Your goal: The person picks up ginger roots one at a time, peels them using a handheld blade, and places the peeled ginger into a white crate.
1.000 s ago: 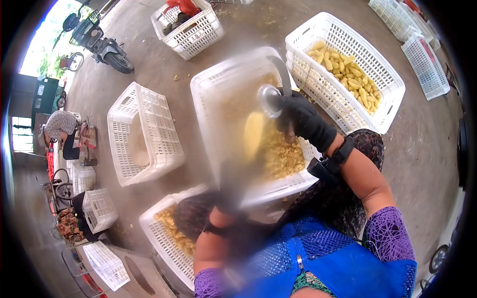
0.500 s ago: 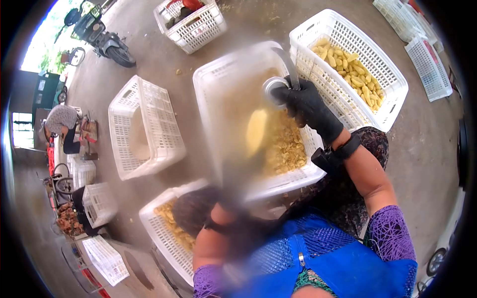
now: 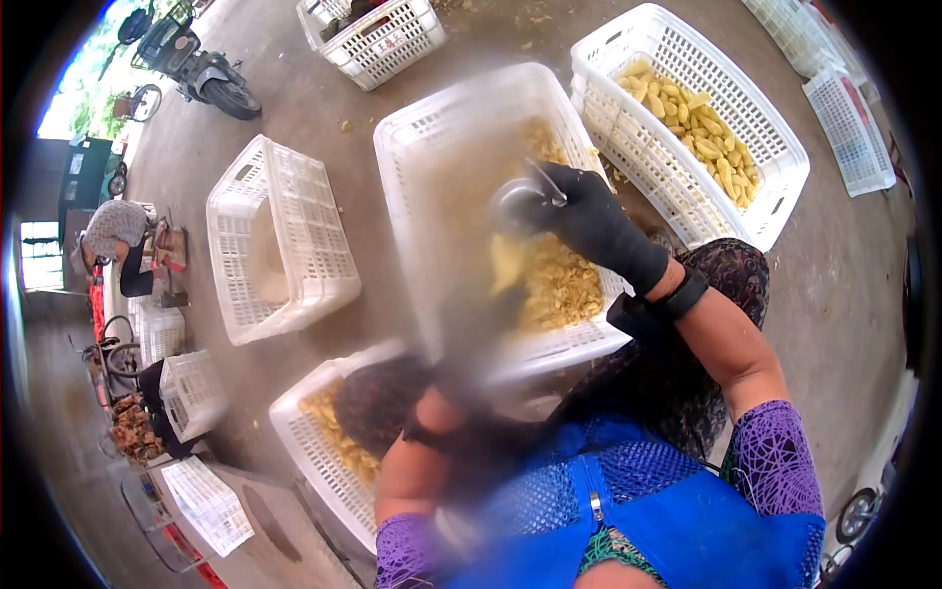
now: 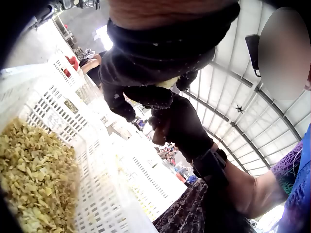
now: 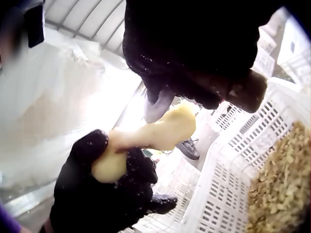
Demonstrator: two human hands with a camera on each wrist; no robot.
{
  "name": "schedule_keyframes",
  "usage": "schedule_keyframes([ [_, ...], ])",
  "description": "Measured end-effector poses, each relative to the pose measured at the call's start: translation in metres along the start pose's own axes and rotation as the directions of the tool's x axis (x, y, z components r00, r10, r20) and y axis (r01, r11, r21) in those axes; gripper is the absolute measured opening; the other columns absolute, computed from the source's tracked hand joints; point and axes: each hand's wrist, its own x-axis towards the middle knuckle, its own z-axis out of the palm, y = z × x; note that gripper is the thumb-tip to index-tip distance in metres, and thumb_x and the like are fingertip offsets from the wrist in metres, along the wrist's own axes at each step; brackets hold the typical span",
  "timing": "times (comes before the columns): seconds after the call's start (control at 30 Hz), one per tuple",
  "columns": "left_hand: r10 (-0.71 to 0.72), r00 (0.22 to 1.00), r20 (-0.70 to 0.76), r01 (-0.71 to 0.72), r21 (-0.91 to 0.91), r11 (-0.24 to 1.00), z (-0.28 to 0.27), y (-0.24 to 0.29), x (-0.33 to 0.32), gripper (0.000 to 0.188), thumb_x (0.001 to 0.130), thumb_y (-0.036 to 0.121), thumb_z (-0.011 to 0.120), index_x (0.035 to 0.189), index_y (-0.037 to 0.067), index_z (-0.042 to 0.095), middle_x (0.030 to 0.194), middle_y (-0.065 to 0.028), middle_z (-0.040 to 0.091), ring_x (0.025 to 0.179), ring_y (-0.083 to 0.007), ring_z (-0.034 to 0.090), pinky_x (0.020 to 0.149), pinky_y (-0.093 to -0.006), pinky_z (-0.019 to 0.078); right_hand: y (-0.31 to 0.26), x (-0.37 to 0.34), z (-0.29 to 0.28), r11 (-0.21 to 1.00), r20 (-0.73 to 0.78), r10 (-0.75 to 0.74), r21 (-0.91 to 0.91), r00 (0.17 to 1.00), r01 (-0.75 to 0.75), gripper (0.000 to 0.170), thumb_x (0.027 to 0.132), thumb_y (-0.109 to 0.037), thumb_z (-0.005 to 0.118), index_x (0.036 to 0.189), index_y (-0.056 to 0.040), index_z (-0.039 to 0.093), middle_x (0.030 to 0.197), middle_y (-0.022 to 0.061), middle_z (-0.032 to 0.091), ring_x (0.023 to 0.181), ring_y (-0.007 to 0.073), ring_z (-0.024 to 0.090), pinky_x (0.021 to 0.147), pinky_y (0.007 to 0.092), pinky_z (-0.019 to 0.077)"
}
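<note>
In the head view my black-gloved right hand (image 3: 603, 226) grips a tool with a round metal part (image 3: 520, 206) and a curved blade, over a white crate (image 3: 392, 147) holding yellow shavings (image 3: 561, 290). My left hand (image 3: 476, 329) is blurred there. In the right wrist view the left hand (image 5: 99, 194) holds a peeled, knobbly yellow piece (image 5: 167, 131), its thumb curled over it. The right hand (image 5: 189, 48) is just above, round a brown handle (image 5: 249, 91). Both hands (image 4: 150, 68) nearly meet in the left wrist view, with the right hand (image 4: 182, 126) lower.
Whole peeled yellow pieces (image 3: 697, 133) fill part of a crate (image 3: 785, 196) at the right; another crate (image 3: 304, 452) of yellow pieces is at lower left. A crate (image 3: 324, 245) holding something pale stands at left. A person (image 3: 118, 236) and a scooter (image 3: 206, 74) are farther off.
The right hand and tool have turned and moved slightly down and left, over the yellow piece. The curved blade now shows less. The piece is still in the left hand; the view has shifted slightly.
</note>
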Motion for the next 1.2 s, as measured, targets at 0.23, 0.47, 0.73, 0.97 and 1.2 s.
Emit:
schedule_keyframes([
  [0.23, 0.292, 0.951, -0.098, -0.241, 0.353, 0.904, 0.003, 0.01, -0.001, 0.008, 0.081, 0.003, 0.062, 0.086, -0.001, 0.057, 0.07, -0.0026, 0.053, 0.068, -0.011, 0.052, 0.059, -0.0289, 0.0442, 0.009, 0.004, -0.009, 0.718, -0.148, -0.567, -0.572, 0.81, 0.398, 0.017, 0.082, -0.017, 0.069, 0.083, -0.0032, 0.059, 0.073, 0.0049, 0.062, 0.061, 0.0116, 0.06, 0.055, 0.0223, 0.048],
  [0.47, 0.433, 0.896, -0.094, -0.327, 0.519, 0.789, 0.005, 0.012, 0.002, 0.013, 0.075, 0.003, 0.066, 0.085, 0.0, 0.058, 0.076, -0.0115, 0.057, 0.067, -0.0247, 0.057, 0.059, -0.033, 0.046, -0.007, -0.002, -0.037, 0.963, -0.035, 0.231, 0.147, 0.972, -0.224, 0.035, 0.085, -0.036, 0.064, 0.092, -0.003, 0.057, 0.055, 0.0023, 0.052, 0.043, 0.011, 0.052, 0.04, 0.0208, 0.0406],
  [0.73, 0.573, 0.82, -0.001, -0.437, 0.646, 0.626, 0.007, 0.006, 0.007, 0.02, 0.073, 0.004, 0.065, 0.093, 0.002, 0.061, 0.08, -0.0131, 0.059, 0.071, -0.0287, 0.06, 0.062, -0.0335, 0.0484, -0.025, 0.006, -0.029, 0.873, 0.231, 0.437, 0.123, 0.869, -0.472, 0.03, 0.085, -0.006, 0.062, 0.114, -0.0027, 0.057, 0.108, 0.0098, 0.057, 0.079, 0.0165, 0.062, 0.065, 0.0274, 0.0535],
  [0.97, -0.022, 0.998, -0.06, 0.006, -0.251, 0.968, 0.002, 0.027, 0.005, 0.019, 0.078, 0.002, 0.06, 0.097, 0.0, 0.058, 0.078, -0.0046, 0.057, 0.068, -0.0109, 0.054, 0.061, -0.0256, 0.0459, 0.002, -0.002, -0.019, 0.98, 0.144, 0.198, -0.059, 0.969, -0.192, 0.025, 0.079, -0.016, 0.069, 0.102, -0.0063, 0.063, 0.088, 0.0064, 0.062, 0.08, 0.0177, 0.061, 0.06, 0.0279, 0.051],
  [1.2, 0.169, 0.963, -0.208, -0.144, 0.13, 0.981, -0.02, 0.006, 0.015, 0.016, 0.08, 0.005, 0.061, 0.095, 0.002, 0.058, 0.072, -0.0028, 0.057, 0.06, -0.0094, 0.053, 0.052, -0.0251, 0.0445, 0.009, 0.003, -0.021, 0.916, -0.231, -0.038, -0.398, 0.972, -0.059, 0.019, 0.082, -0.022, 0.067, 0.091, -0.007, 0.06, 0.059, 0.0042, 0.056, 0.048, 0.0203, 0.054, 0.044, 0.0304, 0.0422],
])
